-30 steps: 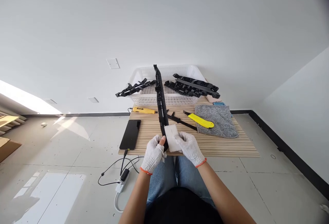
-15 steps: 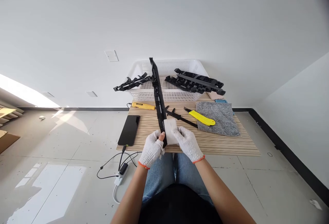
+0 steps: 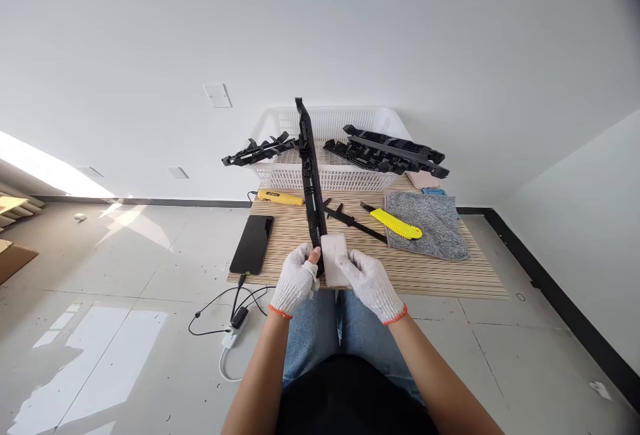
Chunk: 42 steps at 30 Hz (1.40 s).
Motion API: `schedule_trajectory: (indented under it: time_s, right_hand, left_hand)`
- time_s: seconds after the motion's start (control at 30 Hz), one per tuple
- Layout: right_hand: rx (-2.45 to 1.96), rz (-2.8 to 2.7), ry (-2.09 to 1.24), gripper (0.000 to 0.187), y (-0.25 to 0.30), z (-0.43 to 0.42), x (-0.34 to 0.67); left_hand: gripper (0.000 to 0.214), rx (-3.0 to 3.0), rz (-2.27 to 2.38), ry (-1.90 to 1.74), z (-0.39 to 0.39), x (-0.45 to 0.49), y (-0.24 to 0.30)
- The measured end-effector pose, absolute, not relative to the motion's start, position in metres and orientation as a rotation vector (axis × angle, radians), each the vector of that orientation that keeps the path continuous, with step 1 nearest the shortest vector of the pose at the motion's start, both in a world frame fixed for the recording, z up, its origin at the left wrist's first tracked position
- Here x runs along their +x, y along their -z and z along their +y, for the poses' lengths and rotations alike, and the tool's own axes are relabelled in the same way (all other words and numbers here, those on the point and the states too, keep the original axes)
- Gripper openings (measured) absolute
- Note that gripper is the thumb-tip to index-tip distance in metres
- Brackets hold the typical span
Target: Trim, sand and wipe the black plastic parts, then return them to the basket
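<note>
Left hand (image 3: 294, 280): gloved, thumb tip bare, closed round the near end of a long black strip (image 3: 309, 175). Strip slants up and away over the table (image 3: 450, 282), its far end in front of the basket (image 3: 325, 180). Right hand (image 3: 369, 285): gloved, pinching a white block (image 3: 334, 258) just right of the strip's near end (contact between the 2 not clear). More black parts (image 3: 395, 150) rest across the basket's right side; others cross its left rim. On the table: caliper (image 3: 351, 220) beyond the block; yellow knife (image 3: 397, 224), partly on grey cloth (image 3: 437, 228); phone (image 3: 253, 245) at left.
</note>
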State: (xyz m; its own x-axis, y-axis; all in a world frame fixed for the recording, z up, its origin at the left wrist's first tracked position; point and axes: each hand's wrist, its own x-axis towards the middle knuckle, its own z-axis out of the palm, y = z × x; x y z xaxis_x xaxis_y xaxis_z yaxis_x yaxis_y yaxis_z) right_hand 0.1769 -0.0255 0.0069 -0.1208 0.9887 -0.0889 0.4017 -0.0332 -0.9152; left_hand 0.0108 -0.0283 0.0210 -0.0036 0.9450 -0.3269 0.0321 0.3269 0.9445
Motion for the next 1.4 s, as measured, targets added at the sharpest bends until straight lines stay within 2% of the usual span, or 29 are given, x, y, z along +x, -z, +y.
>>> schedule_trajectory:
  time_s: [0.5, 0.87, 1.07, 1.3, 1.4]
  right_hand:
    - [-1.44, -1.307, -1.202, 0.048, -0.001, 0.012, 0.165]
    - [-1.487, -1.412, -1.447, 0.046, -0.008, -0.025, 0.178]
    - [-1.493, -1.179, -1.468, 0.046, -0.007, 0.01, 0.166]
    - [-1.42, -1.144, -1.444, 0.051, 0.0, 0.019, 0.156]
    - [-1.379, -1.192, -1.538, 0.048, 0.005, 0.007, 0.159]
  left_hand:
    - [0.053, 1.138, 1.376, -0.829, -0.035, 0.007, -0.019]
    - [0.054, 1.091, 1.44, -0.853, -0.035, 0.008, -0.018]
    - [0.053, 1.099, 1.448, -0.766, -0.035, 0.006, -0.028]
    - [0.061, 1.131, 1.432, -0.88, -0.033, 0.003, -0.008]
    - [0.067, 1.1, 1.421, -0.861, -0.026, -0.001, -0.001]
